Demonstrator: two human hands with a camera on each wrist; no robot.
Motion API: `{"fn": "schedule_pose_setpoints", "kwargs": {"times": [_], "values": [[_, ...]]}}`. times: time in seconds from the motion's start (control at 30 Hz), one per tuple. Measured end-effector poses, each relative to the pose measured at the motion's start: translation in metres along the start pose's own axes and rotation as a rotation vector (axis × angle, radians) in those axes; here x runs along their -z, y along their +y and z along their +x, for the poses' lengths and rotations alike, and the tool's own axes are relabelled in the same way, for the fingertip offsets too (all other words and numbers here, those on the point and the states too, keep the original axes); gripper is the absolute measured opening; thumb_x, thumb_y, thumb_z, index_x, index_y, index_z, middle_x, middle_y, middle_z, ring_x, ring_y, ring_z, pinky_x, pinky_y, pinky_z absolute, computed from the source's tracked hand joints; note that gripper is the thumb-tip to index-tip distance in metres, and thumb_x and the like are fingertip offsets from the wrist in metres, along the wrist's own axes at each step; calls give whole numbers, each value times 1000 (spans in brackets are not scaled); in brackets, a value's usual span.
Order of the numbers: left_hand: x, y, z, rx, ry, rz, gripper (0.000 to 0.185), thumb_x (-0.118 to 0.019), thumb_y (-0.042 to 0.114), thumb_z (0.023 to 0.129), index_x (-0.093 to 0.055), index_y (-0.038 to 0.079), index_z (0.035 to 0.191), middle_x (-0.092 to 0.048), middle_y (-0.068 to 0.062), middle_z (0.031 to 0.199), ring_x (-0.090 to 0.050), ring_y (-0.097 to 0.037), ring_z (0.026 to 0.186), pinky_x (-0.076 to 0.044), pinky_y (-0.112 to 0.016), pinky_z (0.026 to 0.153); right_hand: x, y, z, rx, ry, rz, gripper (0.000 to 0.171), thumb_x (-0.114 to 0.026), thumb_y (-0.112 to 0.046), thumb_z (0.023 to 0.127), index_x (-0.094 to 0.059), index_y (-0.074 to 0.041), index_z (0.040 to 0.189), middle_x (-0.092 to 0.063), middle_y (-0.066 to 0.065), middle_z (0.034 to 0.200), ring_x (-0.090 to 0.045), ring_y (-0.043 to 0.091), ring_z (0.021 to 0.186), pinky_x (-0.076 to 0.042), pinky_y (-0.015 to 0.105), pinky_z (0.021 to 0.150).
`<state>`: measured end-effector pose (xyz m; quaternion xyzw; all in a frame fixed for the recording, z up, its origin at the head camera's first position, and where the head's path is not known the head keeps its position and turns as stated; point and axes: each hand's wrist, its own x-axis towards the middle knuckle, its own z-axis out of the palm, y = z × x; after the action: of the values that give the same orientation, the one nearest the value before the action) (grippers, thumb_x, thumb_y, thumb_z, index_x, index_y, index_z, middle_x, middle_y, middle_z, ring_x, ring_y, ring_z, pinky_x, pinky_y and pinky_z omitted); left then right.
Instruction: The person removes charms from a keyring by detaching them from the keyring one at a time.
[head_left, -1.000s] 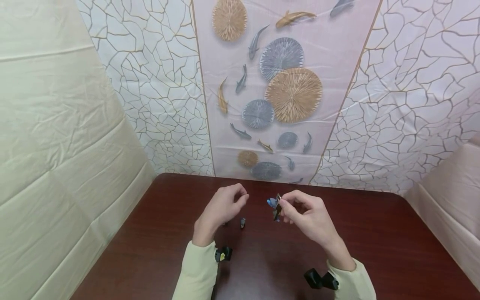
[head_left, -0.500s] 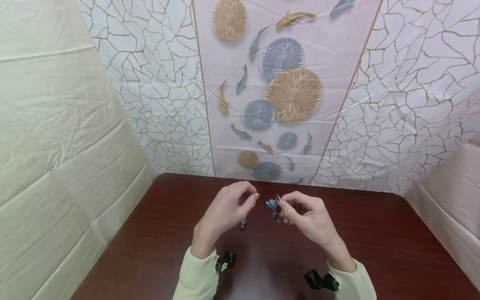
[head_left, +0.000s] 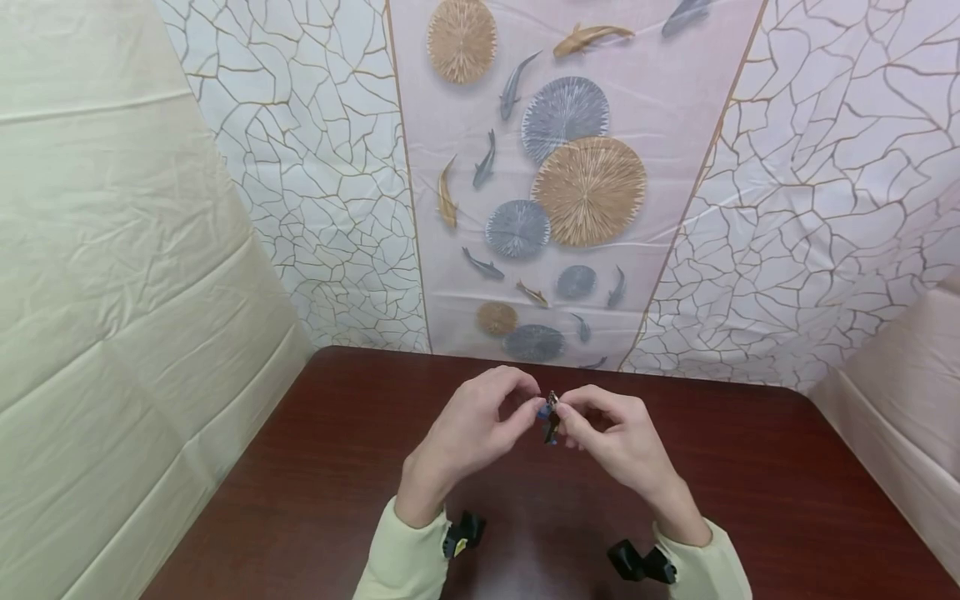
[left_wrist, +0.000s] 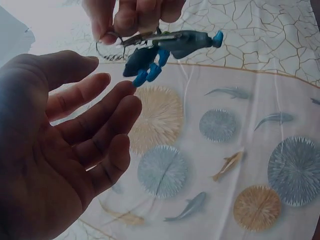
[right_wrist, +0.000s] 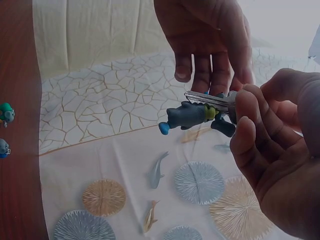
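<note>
- Head view: right hand [head_left: 615, 437] pinches the keyring [head_left: 551, 421] above the worktop [head_left: 750, 500].
- Left hand [head_left: 472, 429] is unclenched, fingertips [left_wrist: 131, 95] touching the blue figure [left_wrist: 150, 62]; best to pinch it gently.

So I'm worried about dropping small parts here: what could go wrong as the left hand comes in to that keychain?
1. The right hand only pinches the keychain at its metal end, so a nudge from the left hand might swing or dislodge it.
2. The left hand's fingers are straight and barely at the blue feet, so nothing backs up the grip; a slip would likely drop it onto the table.
3. Two small figures lie on the table, and a fall might scatter them.
</note>
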<state>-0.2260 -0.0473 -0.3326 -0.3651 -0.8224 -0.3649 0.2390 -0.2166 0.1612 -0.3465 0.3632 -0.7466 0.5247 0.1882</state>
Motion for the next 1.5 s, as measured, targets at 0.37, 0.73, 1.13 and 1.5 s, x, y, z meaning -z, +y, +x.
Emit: {"fn": "schedule_pose_setpoints", "kwargs": {"times": [0.37,0.73,1.13,1.5], "values": [[-10,5,2,-43,55,38,7,-68,11,90,-68,12,97,-67,3,92,-60,-10,86,-49,-22,77,-2,0,1,48,-8,7,20,-64,13,85,-68,-6,92,-64,6,71,-59,8,58,-49,20,49],[-12,10,4,-72,180,152,5,-70,10,89,-70,12,93,-69,3,87,-62,-13,82,-51,-25,76,-6,1,3,196,60,-84,26,-68,15,80,-68,-10,89,-61,-3,73,-54,1,60,-46,14,51],[-6,20,1,-65,174,59,6,-68,5,86,-64,9,88,-64,1,80,-57,-9,74,-47,-15,67,-9,4,9,431,164,-201,8,-69,1,85,-69,-7,84,-61,-3,72,-49,-2,61,-39,8,53],[-3,19,1,-67,155,-103,7,-67,5,88,-66,11,90,-64,4,81,-54,-3,72,-47,-15,62,-8,-6,8,549,161,-270,14,-61,-11,94,-69,-3,85,-63,0,75,-51,1,63,-40,9,57]]}}
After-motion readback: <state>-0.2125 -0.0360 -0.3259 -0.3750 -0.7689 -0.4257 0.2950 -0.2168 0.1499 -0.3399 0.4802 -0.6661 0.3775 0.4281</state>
